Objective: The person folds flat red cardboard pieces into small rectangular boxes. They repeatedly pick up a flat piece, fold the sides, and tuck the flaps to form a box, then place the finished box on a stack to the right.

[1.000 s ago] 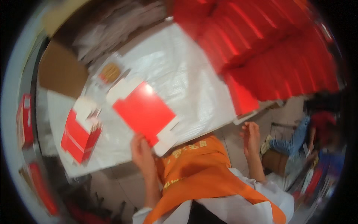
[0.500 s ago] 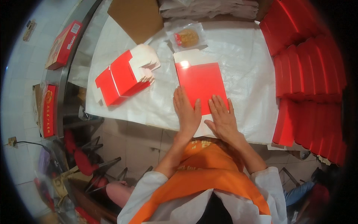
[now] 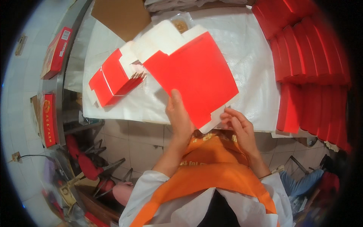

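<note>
A flat, folded red carton (image 3: pixel 196 75) with white end flaps is lifted off the table in front of me, tilted. My left hand (image 3: pixel 179 115) grips its left edge, thumb on the red face and the other fingers hidden beneath. At the lower right corner, the curled fingers of my right hand (image 3: pixel 239 124) pinch the edge of a white flap. To the left lies a banded stack of flat red cartons (image 3: pixel 109 79), its far right end close to the lifted carton. Behind the carton, a bagged round brown item (image 3: pixel 180 25) is partly covered.
Rows of red boxes (image 3: pixel 302 56) stand along the table's right side. A brown cardboard piece (image 3: pixel 121 17) and white bags (image 3: pixel 193 4) lie at the back. White sheeting (image 3: pixel 253 56) covers the table. Two printed red boxes (image 3: pixel 56 53) sit off to the left.
The carton has risen from the table and turned, its far end now toward the left. My hands went from lying flat on it to gripping its left edge and lower right flap.
</note>
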The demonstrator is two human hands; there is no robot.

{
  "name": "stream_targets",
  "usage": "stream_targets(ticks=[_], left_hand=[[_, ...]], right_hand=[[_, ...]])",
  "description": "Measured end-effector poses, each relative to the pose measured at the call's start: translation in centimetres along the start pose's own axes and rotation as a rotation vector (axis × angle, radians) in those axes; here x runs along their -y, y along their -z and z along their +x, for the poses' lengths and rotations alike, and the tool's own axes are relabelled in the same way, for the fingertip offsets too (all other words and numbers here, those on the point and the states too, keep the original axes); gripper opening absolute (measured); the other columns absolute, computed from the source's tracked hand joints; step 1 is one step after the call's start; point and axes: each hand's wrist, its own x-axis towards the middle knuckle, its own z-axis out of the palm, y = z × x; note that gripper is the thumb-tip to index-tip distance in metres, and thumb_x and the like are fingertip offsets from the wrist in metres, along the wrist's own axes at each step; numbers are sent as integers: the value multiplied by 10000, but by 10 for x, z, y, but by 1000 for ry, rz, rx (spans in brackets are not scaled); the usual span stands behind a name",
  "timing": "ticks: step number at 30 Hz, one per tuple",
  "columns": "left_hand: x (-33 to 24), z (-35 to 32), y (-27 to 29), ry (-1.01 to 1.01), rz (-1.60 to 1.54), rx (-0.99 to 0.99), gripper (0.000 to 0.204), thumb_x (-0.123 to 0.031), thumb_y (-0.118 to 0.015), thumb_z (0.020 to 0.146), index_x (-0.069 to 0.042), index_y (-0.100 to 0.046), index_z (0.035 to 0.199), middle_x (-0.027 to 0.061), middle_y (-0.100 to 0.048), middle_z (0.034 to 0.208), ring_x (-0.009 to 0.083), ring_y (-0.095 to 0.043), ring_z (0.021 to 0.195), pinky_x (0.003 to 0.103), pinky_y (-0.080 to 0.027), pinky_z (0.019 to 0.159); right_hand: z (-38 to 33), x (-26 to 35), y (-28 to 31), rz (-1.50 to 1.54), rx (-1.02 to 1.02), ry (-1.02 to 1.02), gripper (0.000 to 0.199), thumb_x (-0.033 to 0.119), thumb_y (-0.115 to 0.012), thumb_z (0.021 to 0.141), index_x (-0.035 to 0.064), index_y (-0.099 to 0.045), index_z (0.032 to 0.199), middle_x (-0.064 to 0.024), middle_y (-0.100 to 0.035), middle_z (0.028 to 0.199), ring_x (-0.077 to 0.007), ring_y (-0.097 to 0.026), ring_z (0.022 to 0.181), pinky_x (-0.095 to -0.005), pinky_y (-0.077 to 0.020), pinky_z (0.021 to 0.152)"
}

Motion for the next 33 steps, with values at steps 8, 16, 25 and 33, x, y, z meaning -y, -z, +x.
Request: stream_targets(ticks=[8,16,25,33], left_hand=[[20,-28,31,94,254,176,343,-303,-396,952,11,-513,1025,29,-547,938,81,-480,839,238,-417,737],[34,-46,29,244,184,229,430,-276,-532,889,-8,-372,1183,48,-502,1036,120,-480,946,276,-404,840],[21,-53,19,97,352,239,412,-165,-634,820,17,-436,1132,84,-546,1019,153,-535,903,286,-445,793],[-5,-46,27,161,515,249,511,-136,-637,808,55,-361,1194,111,-545,1040,163,-539,932,280,-450,788]], right_hand=[[-11,-5,1,924,101,-267,370,250,-377,946,42,-407,1250,-91,-465,1241,-220,-454,1122,-365,-367,956],[-22,-27,0,83,23,44,447,248,-502,899,84,-358,1289,-81,-429,1274,-213,-437,1151,-363,-398,928],[-23,-3,-20,-52,178,-317,278,184,-522,877,21,-564,1098,-58,-594,1018,-186,-554,937,-288,-440,827],[-39,28,16,-423,671,-20,239,98,-554,808,9,-597,1026,-127,-613,970,-195,-580,925,-287,-443,808]])
